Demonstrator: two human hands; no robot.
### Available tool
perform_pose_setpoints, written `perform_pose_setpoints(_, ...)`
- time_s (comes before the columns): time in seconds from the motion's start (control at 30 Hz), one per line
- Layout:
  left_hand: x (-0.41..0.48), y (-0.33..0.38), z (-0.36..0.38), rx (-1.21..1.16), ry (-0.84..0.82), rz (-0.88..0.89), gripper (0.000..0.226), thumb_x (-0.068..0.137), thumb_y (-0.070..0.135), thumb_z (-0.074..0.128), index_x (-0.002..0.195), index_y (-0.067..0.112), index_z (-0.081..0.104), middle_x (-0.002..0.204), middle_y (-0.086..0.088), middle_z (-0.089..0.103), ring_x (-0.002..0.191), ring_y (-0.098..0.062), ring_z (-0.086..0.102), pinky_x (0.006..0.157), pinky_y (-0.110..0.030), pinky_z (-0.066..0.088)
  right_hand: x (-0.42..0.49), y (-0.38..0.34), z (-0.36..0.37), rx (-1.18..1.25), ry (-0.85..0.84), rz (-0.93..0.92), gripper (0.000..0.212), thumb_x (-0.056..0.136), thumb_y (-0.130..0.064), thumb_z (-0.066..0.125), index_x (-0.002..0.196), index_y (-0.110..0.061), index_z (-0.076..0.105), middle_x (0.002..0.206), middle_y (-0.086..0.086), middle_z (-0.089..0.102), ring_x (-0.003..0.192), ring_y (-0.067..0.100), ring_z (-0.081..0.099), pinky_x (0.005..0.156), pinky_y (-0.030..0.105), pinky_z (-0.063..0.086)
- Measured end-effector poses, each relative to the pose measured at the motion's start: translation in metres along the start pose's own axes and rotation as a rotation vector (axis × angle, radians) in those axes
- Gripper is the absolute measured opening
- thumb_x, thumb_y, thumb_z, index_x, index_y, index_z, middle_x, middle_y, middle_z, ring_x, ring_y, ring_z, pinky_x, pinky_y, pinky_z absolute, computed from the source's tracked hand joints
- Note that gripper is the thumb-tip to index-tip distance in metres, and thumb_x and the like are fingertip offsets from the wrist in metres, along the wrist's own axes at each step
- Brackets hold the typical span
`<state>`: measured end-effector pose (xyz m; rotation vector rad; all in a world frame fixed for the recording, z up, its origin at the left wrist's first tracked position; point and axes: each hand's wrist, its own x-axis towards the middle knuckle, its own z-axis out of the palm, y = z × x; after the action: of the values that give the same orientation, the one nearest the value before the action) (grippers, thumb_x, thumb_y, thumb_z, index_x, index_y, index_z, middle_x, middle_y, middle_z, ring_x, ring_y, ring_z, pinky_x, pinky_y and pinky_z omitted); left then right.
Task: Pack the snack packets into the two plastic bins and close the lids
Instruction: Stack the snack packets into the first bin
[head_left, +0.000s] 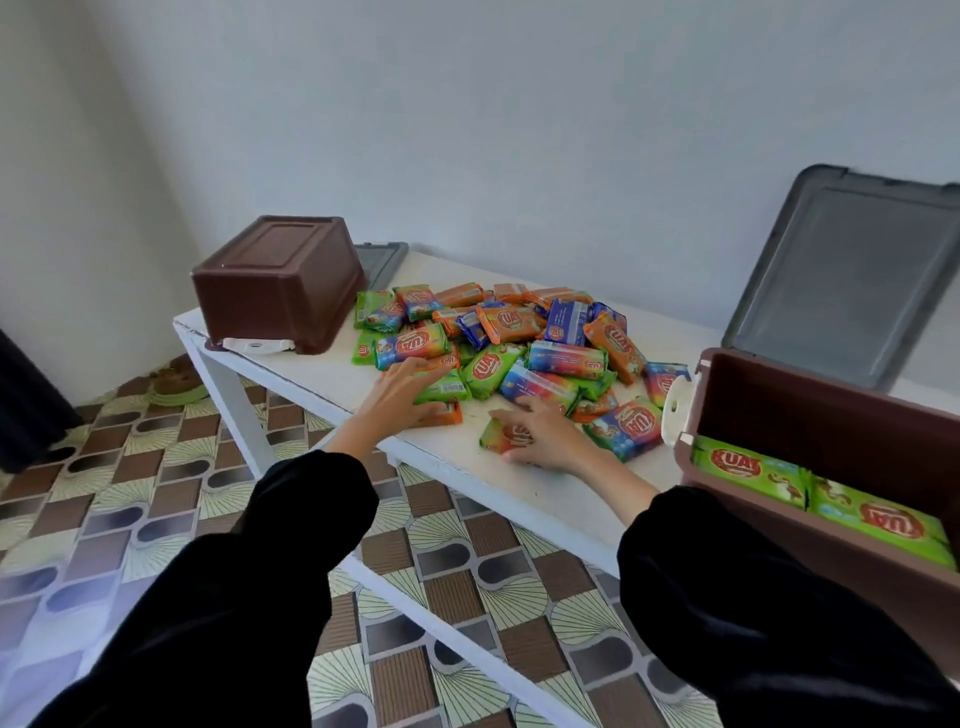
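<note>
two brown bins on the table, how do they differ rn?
Left bin sits upside down, base up; right bin stands upright, mouth open. Left bin's inside is hidden; right bin holds green packets. A flat lid lies behind left bin; right bin's raised lid stands open behind it. Shared: brown plastic bodies, grey lids.
</note>
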<state>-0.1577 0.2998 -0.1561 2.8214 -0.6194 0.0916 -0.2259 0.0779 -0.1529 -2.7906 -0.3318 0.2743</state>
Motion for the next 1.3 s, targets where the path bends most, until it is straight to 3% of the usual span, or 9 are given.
perform_pose_setpoints(0.13,0.016,0.001,-0.002,0.07,-0.175,-0.069,0.065,0.09,0.053,0.046,0.146,0.038,0.018,0.154,0.001,0.024,0.139,-0.027,0.025,0.11,-0.047,0.025,-0.001,0.002,-0.007,-0.041,-0.061,0.058,0.071,0.084,-0.032,0.066,0.145,-0.034,0.03,0.144,0.013,0.033,0.131,0.03,0.034,0.105,0.04,0.035)
perform_pose_setpoints(0.3,0.02,-0.001,-0.007,0.054,-0.128,-0.119,0.054,0.087,0.047,0.056,0.138,0.039,0.039,0.135,-0.007,0.044,0.124,-0.029,0.037,0.105,-0.044,0.029,-0.002,0.0,-0.012,-0.09,-0.088,0.067,0.072,0.084,-0.035,0.065,0.145,-0.032,0.028,0.141,0.013,0.04,0.13,0.03,0.038,0.102,0.039,0.037)
perform_pose_setpoints(0.47,0.018,0.002,-0.008,-0.033,-0.063,-0.087,0.057,0.077,0.043,0.07,0.129,0.027,0.054,0.126,-0.01,0.051,0.117,-0.025,0.046,0.097,-0.033,0.038,-0.001,-0.008,-0.013,-0.122,0.021,0.076,0.065,0.079,-0.032,0.07,0.139,-0.023,0.045,0.123,0.011,0.06,0.112,0.025,0.055,0.087,0.033,0.048)
perform_pose_setpoints(0.63,0.016,0.015,-0.028,-0.099,0.056,-0.018,0.056,0.073,0.041,0.074,0.124,0.023,0.059,0.11,-0.008,0.059,0.108,-0.025,0.05,0.086,-0.03,0.038,-0.004,-0.017,-0.042,0.081,0.209,0.115,0.066,0.077,-0.026,0.073,0.138,-0.022,0.045,0.121,0.005,0.062,0.097,0.018,0.062,0.071,0.023,0.047)
perform_pose_setpoints(0.73,0.021,0.033,-0.056,-0.135,0.119,0.057,0.053,0.072,0.037,0.076,0.121,0.022,0.061,0.097,0.0,0.055,0.094,-0.017,0.046,0.081,-0.027,0.032,-0.011,-0.017,-0.079,0.118,0.327,0.136,0.061,0.078,-0.023,0.072,0.135,-0.02,0.049,0.11,0.004,0.068,0.072,0.008,0.06,0.058,0.015,0.039)
perform_pose_setpoints(0.77,0.024,0.041,-0.066,-0.137,0.133,0.089,0.053,0.072,0.037,0.076,0.121,0.023,0.061,0.097,0.0,0.055,0.092,-0.016,0.045,0.081,-0.028,0.034,-0.014,-0.014,-0.093,0.118,0.352,0.16,0.06,0.077,-0.023,0.072,0.134,-0.02,0.051,0.108,0.006,0.069,0.072,0.009,0.061,0.06,0.016,0.042)
perform_pose_setpoints(0.93,0.036,0.097,-0.107,-0.092,0.096,0.29,0.051,0.074,0.036,0.075,0.121,0.026,0.061,0.105,-0.006,0.058,0.09,-0.015,0.05,0.078,-0.025,0.035,-0.057,0.017,-0.153,0.144,0.441,0.255,0.063,0.072,-0.023,0.077,0.13,-0.023,0.055,0.132,0.006,0.056,0.119,0.025,0.053,0.092,0.03,0.044)
perform_pose_setpoints(1.17,0.05,0.22,-0.101,-0.059,-0.036,0.595,0.051,0.073,0.04,0.074,0.121,0.028,0.061,0.109,-0.006,0.059,0.099,-0.018,0.053,0.08,-0.023,0.033,-0.148,0.089,-0.179,0.048,0.356,0.425,0.065,0.068,-0.021,0.08,0.129,-0.025,0.056,0.136,0.007,0.052,0.121,0.027,0.05,0.09,0.028,0.04)
perform_pose_setpoints(1.3,0.052,0.288,-0.072,0.042,-0.127,0.762,0.05,0.076,0.041,0.072,0.123,0.029,0.059,0.107,-0.009,0.059,0.098,-0.022,0.054,0.086,-0.031,0.039,-0.195,0.126,-0.173,0.046,0.282,0.527,0.064,0.07,-0.019,0.079,0.129,-0.026,0.055,0.135,0.009,0.052,0.12,0.027,0.05,0.095,0.033,0.042)
